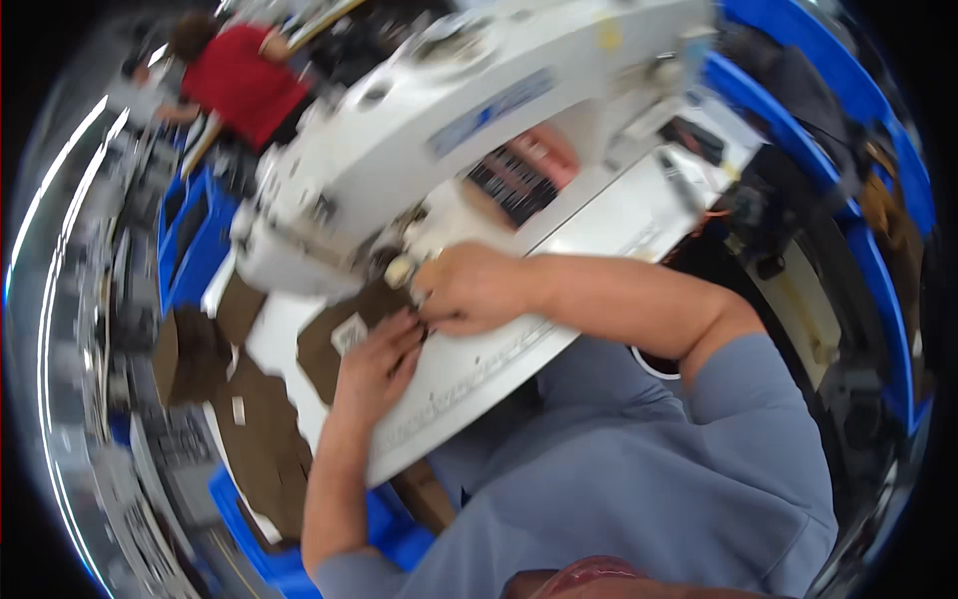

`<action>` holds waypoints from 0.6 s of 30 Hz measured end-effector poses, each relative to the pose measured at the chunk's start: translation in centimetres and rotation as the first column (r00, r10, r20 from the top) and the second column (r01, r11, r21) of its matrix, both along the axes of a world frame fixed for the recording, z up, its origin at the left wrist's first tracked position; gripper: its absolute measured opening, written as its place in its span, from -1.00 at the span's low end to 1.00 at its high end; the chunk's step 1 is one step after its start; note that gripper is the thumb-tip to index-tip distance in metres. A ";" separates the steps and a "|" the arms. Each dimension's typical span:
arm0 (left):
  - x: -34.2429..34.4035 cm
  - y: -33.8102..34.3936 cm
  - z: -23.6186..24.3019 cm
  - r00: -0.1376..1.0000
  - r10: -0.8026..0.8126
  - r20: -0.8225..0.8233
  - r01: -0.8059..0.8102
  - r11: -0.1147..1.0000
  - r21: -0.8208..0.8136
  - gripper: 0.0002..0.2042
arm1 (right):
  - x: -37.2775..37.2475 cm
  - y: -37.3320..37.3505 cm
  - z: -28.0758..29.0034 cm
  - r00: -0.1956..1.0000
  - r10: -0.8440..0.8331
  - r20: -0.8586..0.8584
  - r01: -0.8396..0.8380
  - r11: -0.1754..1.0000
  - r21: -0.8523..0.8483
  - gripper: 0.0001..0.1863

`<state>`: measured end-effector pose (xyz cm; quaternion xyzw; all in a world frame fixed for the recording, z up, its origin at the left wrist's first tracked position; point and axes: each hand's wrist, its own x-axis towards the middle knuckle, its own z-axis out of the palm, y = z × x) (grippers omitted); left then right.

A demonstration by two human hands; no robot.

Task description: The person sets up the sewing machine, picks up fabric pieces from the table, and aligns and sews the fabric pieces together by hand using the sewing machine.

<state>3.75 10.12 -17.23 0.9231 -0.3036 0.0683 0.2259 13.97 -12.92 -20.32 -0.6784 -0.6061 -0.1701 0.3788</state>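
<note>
A piece of dark brown fabric [324,354] with a small white label [349,333] lies on the white bed of a sewing machine [389,140]. My left hand [377,367] rests on the fabric's right part, fingers stretched out and close together, pressing it down. Right at the needle end, my right hand [474,288] has its fingers curled in and closed at the fabric's edge. A small pale round knob [401,271] shows just beside those fingers. The needle and presser foot are blurred and partly hidden behind my hands.
More brown fabric pieces [257,429] hang over the table's left edge, above a blue bin [399,534]. Blue bins [893,319] holding fabric stand at the right. A dark phone-like object [694,140] lies on the table's right end. A person in red [239,80] is at the far left.
</note>
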 end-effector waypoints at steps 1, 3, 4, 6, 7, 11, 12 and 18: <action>0.1 -0.3 -0.1 1.000 0.014 -0.003 -0.014 1.000 -0.026 -0.78 | 0.0 -0.1 0.1 1.000 -0.006 -0.004 0.006 1.000 -0.019 -0.86; 0.1 0.0 0.0 0.999 -0.017 0.038 0.020 0.997 -0.079 -0.80 | -0.2 -0.3 1.8 0.999 -0.035 0.009 0.036 0.993 -0.114 -0.87; 0.3 0.4 -0.5 0.998 -0.026 0.049 0.029 0.997 -0.077 -0.80 | -0.2 -0.2 1.8 1.000 0.014 -0.009 -0.015 0.993 -0.119 -0.87; -0.1 0.8 -0.9 0.999 0.007 0.032 -0.003 0.994 -0.111 -0.79 | -0.1 0.1 1.8 1.000 -0.018 0.008 0.019 0.989 -0.145 -0.88; 0.0 0.9 -1.0 0.999 -0.016 0.035 0.021 0.989 -0.144 -0.77 | -0.1 0.2 1.9 1.000 0.002 0.002 -0.002 0.989 -0.150 -0.88; -0.1 1.2 -1.2 1.000 -0.030 0.003 0.030 0.983 -0.182 -0.76 | -0.3 0.5 1.9 0.999 -0.025 -0.025 0.019 0.972 -0.233 -0.86; -0.1 1.2 -1.2 1.000 -0.023 0.002 0.023 0.982 -0.187 -0.76 | -0.3 0.4 2.0 0.999 -0.039 -0.029 0.031 0.971 -0.238 -0.87; 0.3 1.4 -1.1 0.999 -0.021 -0.029 0.015 0.981 -0.192 -0.72 | -0.6 0.6 2.0 0.993 -0.118 -0.026 0.108 0.962 -0.252 -0.84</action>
